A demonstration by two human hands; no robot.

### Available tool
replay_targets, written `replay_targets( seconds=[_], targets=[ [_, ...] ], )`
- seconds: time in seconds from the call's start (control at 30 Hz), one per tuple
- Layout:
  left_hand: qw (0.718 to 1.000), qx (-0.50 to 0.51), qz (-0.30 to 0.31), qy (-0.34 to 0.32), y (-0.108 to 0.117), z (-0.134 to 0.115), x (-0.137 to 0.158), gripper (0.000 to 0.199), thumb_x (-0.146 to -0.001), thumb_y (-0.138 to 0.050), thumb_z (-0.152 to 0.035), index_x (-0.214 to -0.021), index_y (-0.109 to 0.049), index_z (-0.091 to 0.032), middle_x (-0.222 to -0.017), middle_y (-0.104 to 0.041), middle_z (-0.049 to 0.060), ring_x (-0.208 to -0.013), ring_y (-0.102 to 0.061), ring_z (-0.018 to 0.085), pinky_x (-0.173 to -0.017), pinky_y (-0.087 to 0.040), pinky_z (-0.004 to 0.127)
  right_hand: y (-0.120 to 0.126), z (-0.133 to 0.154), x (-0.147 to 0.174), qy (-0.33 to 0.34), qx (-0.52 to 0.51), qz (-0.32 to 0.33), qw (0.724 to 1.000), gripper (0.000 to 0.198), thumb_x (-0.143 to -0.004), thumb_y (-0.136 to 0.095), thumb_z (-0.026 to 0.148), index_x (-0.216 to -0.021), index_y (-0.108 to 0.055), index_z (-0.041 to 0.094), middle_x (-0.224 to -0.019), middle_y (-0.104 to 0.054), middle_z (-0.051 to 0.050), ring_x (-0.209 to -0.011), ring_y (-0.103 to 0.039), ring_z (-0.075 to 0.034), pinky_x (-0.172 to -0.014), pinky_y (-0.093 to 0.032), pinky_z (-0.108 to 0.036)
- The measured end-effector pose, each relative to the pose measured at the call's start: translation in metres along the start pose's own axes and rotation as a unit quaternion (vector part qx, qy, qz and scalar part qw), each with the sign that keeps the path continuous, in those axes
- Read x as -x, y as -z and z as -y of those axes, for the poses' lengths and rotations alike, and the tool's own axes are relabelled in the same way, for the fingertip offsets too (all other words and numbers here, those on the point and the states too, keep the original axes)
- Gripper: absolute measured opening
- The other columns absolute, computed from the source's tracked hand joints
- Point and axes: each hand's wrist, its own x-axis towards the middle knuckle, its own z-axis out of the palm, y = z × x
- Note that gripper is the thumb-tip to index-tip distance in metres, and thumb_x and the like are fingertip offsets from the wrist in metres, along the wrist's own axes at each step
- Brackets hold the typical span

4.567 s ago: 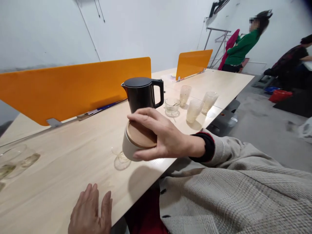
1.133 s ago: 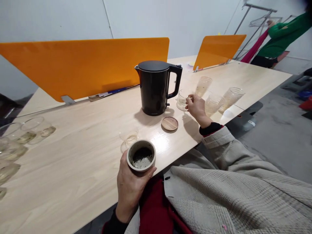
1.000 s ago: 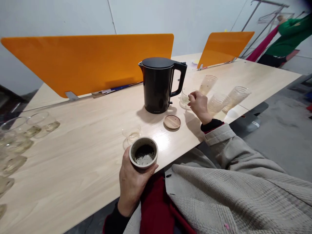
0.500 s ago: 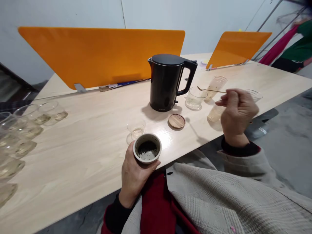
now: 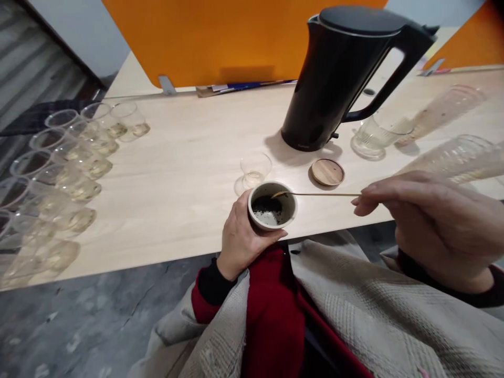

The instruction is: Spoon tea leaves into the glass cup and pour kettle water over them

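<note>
Head view: holding pale cup (image 5: 271, 228) of dark flakes (image 5: 263, 204) in wrapped grip of left hand (image 5: 243, 239), at near edge of bench (image 5: 177, 173). Pinching thin spoon (image 5: 323, 195) in right hand (image 5: 441, 226), with tip at cup's mouth. Got wooden disc (image 5: 327, 172) far right of cup, black kettle (image 5: 334, 79) beyond.

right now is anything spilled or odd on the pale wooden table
Nothing stands out: the loose dark flakes sit inside the round off-white cup, no spill shows; the slant of the tall black kettle is probably lens distortion.
</note>
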Motion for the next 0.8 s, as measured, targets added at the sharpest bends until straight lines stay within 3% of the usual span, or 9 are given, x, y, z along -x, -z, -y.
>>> replay_targets(
  seconds=[0.07,0.13,0.4,0.8],
  targets=[
    [1.000,-0.002,-0.002,-0.009,0.000,0.000,0.000,0.106,-0.071,-0.092,-0.065,-0.155,-0.039,-0.025,-0.145,-0.064,0.015,-0.133,-0.066,0.034,-0.114,-0.056,0.052,0.001,0.002,-0.004,0.115,0.017,0.080,0.990,0.026,-0.096,-0.066,0.002,-0.099,-0.078,0.024,-0.080,-0.073,0.001,-0.071,-0.071,-0.011,-0.064,-0.059,-0.023],
    [1.000,-0.006,-0.002,-0.013,0.001,0.000,0.001,0.106,-0.072,-0.091,-0.066,-0.155,-0.038,-0.026,-0.145,-0.064,0.015,-0.132,-0.067,0.034,-0.112,-0.057,0.052,-0.001,0.003,-0.007,0.178,0.017,0.117,0.977,0.029,-0.094,-0.063,-0.005,-0.106,-0.074,0.020,-0.084,-0.073,-0.001,-0.074,-0.070,-0.009,-0.064,-0.057,-0.019],
    [1.000,-0.013,0.013,-0.018,0.005,-0.003,-0.001,0.106,-0.074,-0.088,-0.070,-0.156,-0.036,-0.027,-0.146,-0.063,0.014,-0.132,-0.067,0.034,-0.110,-0.059,0.053,-0.023,-0.008,-0.005,0.180,0.002,0.234,0.955,0.027,-0.098,-0.061,0.001,-0.120,-0.066,0.014,-0.096,-0.073,-0.006,-0.081,-0.068,-0.013,-0.067,-0.055,-0.026],
    [1.000,-0.016,0.024,0.003,0.009,-0.009,-0.002,0.102,-0.076,-0.085,-0.071,-0.155,-0.038,-0.028,-0.145,-0.064,0.014,-0.133,-0.067,0.034,-0.109,-0.060,0.054,-0.029,-0.018,-0.004,0.215,0.057,0.223,0.949,0.027,-0.101,-0.058,0.005,-0.125,-0.064,0.015,-0.100,-0.074,-0.007,-0.084,-0.067,-0.017,-0.068,-0.055,-0.030]
  ],
)
